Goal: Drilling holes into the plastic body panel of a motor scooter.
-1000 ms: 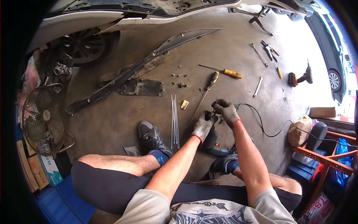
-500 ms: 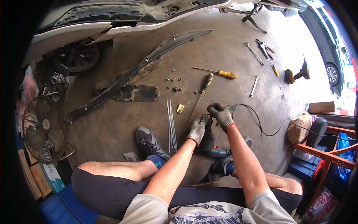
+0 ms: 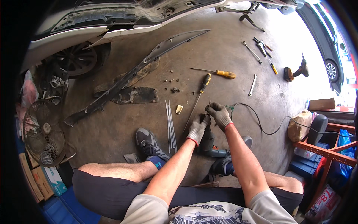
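A dark corded power drill lies in front of me between my feet, its handle end toward me. My left hand, in a grey work glove with a red cuff, is closed at the drill's front end. Close beside it my right hand, gloved alike, pinches at the same tip. A small dark thing sticks up between its fingers, too small to name; the gloves hide the drill's tip. Left of my hands lie a long screwdriver with a black and yellow handle and several thin grey rods.
A yellow-handled screwdriver, wrenches, pliers and a cordless drill lie farther off. A long dark trim piece stretches below a raised car body. A fan stands left; a cable runs right to an orange frame.
Both hands stay at the drill's front end, with only a slight shift of the fingers. The whole view has moved slightly.
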Demonstrator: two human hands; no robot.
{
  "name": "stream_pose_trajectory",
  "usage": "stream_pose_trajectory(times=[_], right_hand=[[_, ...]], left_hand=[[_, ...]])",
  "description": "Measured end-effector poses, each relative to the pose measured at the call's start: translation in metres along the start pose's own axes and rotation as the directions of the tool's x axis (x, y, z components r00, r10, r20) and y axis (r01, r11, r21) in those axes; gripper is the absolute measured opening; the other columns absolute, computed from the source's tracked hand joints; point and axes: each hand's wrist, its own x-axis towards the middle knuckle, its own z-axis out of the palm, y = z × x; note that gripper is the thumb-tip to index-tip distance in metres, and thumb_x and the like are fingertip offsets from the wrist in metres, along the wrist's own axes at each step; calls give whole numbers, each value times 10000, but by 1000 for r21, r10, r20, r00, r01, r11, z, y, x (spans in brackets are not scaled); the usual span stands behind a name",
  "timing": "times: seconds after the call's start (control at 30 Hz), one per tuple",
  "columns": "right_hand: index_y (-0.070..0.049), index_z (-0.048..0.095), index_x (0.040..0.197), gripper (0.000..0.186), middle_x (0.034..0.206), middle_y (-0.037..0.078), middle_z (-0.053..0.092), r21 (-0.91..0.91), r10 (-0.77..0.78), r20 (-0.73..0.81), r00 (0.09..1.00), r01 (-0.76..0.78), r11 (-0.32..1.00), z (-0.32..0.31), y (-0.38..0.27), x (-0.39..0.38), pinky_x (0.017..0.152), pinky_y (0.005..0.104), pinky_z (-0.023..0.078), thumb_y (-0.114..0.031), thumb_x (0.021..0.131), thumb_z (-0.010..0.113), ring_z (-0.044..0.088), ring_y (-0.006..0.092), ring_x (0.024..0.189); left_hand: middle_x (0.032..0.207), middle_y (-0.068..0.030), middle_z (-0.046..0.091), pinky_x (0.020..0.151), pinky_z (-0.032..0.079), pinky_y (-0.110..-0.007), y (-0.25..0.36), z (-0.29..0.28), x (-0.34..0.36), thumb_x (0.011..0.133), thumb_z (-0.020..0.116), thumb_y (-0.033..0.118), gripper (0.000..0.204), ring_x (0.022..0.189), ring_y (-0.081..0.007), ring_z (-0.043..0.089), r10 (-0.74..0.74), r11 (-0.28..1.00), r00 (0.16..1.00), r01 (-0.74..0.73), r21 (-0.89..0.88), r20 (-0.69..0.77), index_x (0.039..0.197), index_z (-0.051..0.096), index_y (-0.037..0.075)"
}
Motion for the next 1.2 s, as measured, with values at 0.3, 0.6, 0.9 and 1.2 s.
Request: stream_pose_trajectory(times=[0.3,0.6,0.9,1.2], right_hand=[[5,686,1053,235,972,81,715,59,18,21,1000,-19,998,1,5,3,846,285,480,-175,918,616,628,140,908],[8,681,1013,226,882,48,679,112,15,21,1000,-18,994,-4,10,5,774,285,475,-188,917,620,588,128,814],[2,673,1014,224,897,35,665,96,24,7,1000,-25,995,1,9,3,764,274,469,-198,931,616,573,115,820],[-27,695,996,210,923,41,684,67,99,-37,994,-97,993,6,4,0,798,281,475,-191,924,585,596,126,867]], left_hand=[[946,-33,675,752,513,-295,7,-1,-2,989,586,368,364,845,-130,623,-11,999,1000,11,51,19,1149,613,42],[986,-31,690,817,496,-293,15,0,-7,996,566,389,380,898,-126,623,-62,988,994,74,-138,87,1159,636,52],[940,-22,683,795,497,-279,-1,4,2,1013,542,340,317,881,-115,618,-38,996,999,39,82,-13,1127,648,64],[902,-66,698,738,496,-352,31,2,-12,977,530,483,458,817,-155,618,-74,938,994,98,333,-85,1097,661,60]])
